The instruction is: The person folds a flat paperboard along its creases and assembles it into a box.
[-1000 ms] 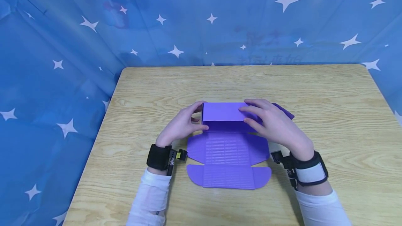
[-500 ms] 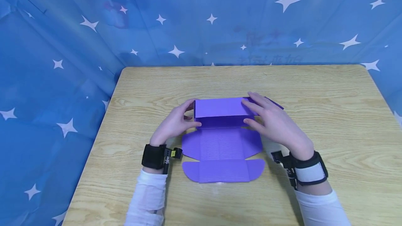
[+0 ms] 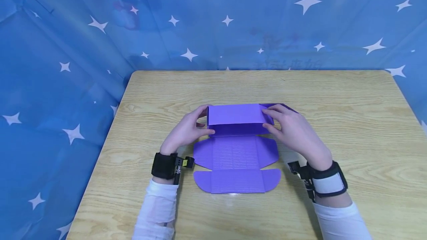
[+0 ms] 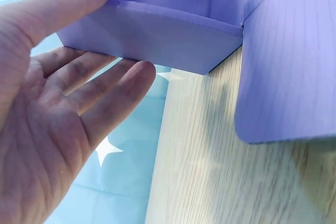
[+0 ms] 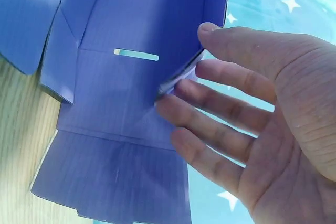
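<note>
A purple cardboard box (image 3: 235,115) is partly folded, its standing section towards the back and its flat panel (image 3: 235,155) spread nearer the person. My left hand (image 3: 186,132) grips the left end; in the left wrist view the thumb lies over the rim and the fingers touch the outside of the end wall (image 4: 152,35). At the right end, my right hand (image 3: 297,132) pinches the standing section, thumb in front. The right wrist view shows those fingers at a bent edge beside a slotted panel (image 5: 121,82), with an unfolded end flap (image 5: 115,166) below it.
The box rests on a wood-grain table (image 3: 350,121). Blue cloth (image 3: 213,29) with white stars hangs behind the table and along its left side. Rounded side flaps (image 3: 202,181) stick out from the flat panel. Each wrist wears a strapped camera (image 3: 189,162).
The box has shifted left and slightly back with my left hand. My right hand's raised fingers have come down and drawn in at the box's right end.
</note>
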{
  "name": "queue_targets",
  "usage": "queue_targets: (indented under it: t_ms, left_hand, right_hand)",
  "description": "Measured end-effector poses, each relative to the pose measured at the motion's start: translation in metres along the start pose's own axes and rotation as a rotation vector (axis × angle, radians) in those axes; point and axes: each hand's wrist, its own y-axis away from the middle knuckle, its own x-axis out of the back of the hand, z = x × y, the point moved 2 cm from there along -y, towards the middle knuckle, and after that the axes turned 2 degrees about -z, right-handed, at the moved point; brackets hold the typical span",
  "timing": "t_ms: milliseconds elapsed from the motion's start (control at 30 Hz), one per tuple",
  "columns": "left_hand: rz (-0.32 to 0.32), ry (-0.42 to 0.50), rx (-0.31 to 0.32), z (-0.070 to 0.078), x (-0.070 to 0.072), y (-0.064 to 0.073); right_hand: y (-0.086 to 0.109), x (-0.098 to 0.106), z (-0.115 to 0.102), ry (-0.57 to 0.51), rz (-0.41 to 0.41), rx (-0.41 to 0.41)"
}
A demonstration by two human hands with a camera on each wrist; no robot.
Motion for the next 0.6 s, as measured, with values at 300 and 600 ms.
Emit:
queue_targets:
  t_ms: [300, 600]
  left_hand:
    - [0.003, 0.0, 0.006, 0.001, -0.002, 0.0]
    - [-0.002, -0.013, -0.021, 0.0, -0.002, 0.0]
  right_hand:
    - [-0.006, -0.009, -0.006, -0.233, -0.05, -0.097]
    - [-0.006, -0.016, -0.008, -0.302, -0.03, -0.146]
